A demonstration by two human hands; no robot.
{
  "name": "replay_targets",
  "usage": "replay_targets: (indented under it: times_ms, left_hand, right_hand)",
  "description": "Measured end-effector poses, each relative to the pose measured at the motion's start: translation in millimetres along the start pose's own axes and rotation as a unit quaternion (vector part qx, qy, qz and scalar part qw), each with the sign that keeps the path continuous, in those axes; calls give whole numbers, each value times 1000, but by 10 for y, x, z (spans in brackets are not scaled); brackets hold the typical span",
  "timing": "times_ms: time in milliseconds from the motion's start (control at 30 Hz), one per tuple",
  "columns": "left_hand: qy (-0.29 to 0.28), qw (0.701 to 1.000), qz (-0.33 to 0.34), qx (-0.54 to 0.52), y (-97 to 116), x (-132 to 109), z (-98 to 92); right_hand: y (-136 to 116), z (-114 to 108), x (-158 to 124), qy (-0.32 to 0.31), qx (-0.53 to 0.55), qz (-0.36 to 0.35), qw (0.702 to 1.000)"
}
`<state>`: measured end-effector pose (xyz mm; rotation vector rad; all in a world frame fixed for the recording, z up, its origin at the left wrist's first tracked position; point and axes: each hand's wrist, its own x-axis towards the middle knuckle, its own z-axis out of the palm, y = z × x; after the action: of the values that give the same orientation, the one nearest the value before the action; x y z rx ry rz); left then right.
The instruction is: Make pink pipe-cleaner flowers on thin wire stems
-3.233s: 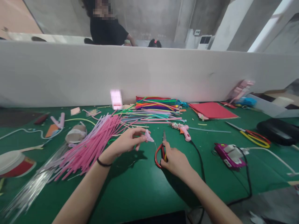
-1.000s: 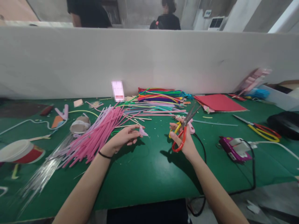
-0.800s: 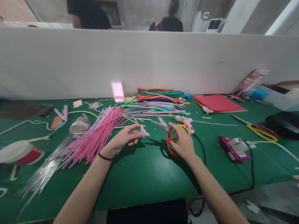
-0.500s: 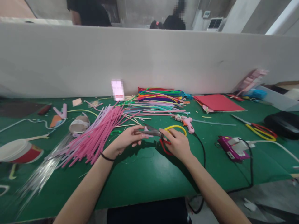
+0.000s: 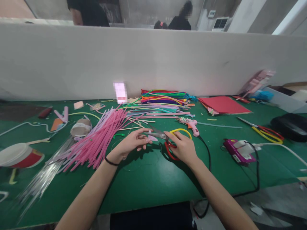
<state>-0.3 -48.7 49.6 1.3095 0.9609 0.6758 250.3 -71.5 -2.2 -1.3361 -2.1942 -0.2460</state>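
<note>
My right hand (image 5: pixel 183 147) is closed round the yellow and red handles of a pair of scissors (image 5: pixel 163 136). The blades point left, slightly parted, at a small pale lilac piece (image 5: pixel 153 138). My left hand (image 5: pixel 131 142) pinches that piece between thumb and fingers; its material is too small to make out. A fine thread or wire (image 5: pixel 136 169) loops faintly below the hands. Beside my left hand lies a large bundle of pink and lilac pipe cleaners (image 5: pixel 103 140).
Multicoloured pipe cleaners (image 5: pixel 165 97) lie at the back. A pink glue gun (image 5: pixel 193 126), red sheets (image 5: pixel 223 104), a second pair of scissors (image 5: pixel 261 130) and a purple power adapter (image 5: pixel 237 152) are on the right. A white-and-red tub (image 5: pixel 21 155) and clear wires (image 5: pixel 48 169) lie left.
The scissor blades have opened a little around the lilac piece, which hangs lower and shows more of its surface. Both hands stay almost in the same place.
</note>
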Motion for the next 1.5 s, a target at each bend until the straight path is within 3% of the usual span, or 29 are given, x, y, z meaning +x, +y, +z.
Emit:
replay_targets:
  times_ms: [267, 600, 833, 1100, 1500]
  left_hand:
    - [1, 1000, -2, 23, 10, 2, 13]
    - [19, 1000, -3, -3, -15, 20, 41]
    - [14, 1000, -11, -22, -29, 40, 6]
    - [15, 999, -14, -38, -29, 36, -25]
    - [62, 998, -6, -24, -55, 56, -24]
  right_hand:
    - [-29, -53, 0, -36, 33, 24, 999]
    - [-51, -22, -18, -7, 3, 28, 1000]
    - [-77, -31, -26, 20, -108, -27, 994]
    - [-33, 20, -16, 44, -144, -64, 987]
    - [113, 12, 209, -47, -205, -105, 972]
